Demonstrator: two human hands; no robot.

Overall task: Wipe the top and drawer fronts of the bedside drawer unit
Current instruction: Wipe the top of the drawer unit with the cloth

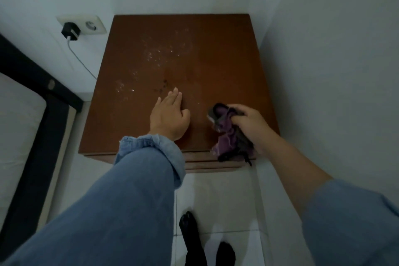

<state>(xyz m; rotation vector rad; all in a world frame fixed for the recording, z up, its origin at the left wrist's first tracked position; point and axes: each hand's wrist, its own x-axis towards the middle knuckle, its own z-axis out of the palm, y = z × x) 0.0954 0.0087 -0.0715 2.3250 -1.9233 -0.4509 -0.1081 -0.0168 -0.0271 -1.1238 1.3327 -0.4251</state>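
The bedside drawer unit (pixel 216 54), tucked in the wall corner, carries pale specks that the flat, empty left hand (pixel 169 114) could smear if dragged, while the right hand (pixel 248 123), fist closed on the bunched purple cloth (pixel 226 134), may miss them.

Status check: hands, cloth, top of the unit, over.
Left hand flat on drawer unit top, empty. Right hand gripping purple cloth near front edge. White specks unwiped; nothing in the way.

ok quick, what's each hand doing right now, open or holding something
Left hand: open, flat on the drawer unit top, holding nothing.
Right hand: closed on the purple cloth, near the top's front right edge.
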